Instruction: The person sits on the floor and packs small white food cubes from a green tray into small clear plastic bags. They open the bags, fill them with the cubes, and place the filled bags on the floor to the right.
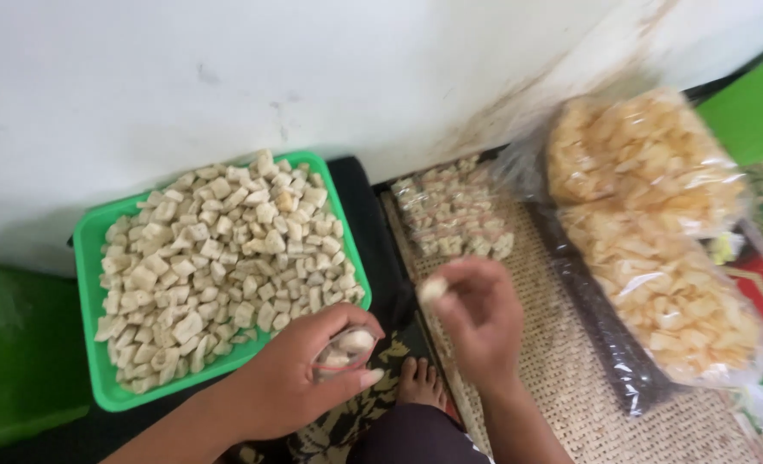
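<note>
I see my left hand (pixel 300 378) low in the middle of the view, curled around a small clear plastic bag (pixel 345 351) that already holds a few pale cracker pieces; the fingers are clenched about the bag's mouth and the thumb lies along its lower edge. My right hand (pixel 480 314) sits just to the right of it, apart from the bag, pinching a single pale cracker piece (pixel 432 288) between thumb and fingertips, the other fingers loosely folded. Beside my left hand, touching nothing I hold, a green plastic tray (pixel 89 258) rests on the floor against the white wall (pixel 227 77), heaped with small whitish cracker cubes (pixel 218 258). Beyond my right hand, a cluster of small filled packets (pixel 454 215) lies on a woven mat (pixel 562 361). Further right, two large clear bags of yellowish crackers (pixel 656 232) lie one after the other along the mat's edge. A bare foot (pixel 420 382) shows between my hands, near the bottom of the frame, on a dark patterned cloth (pixel 347 430).
</note>
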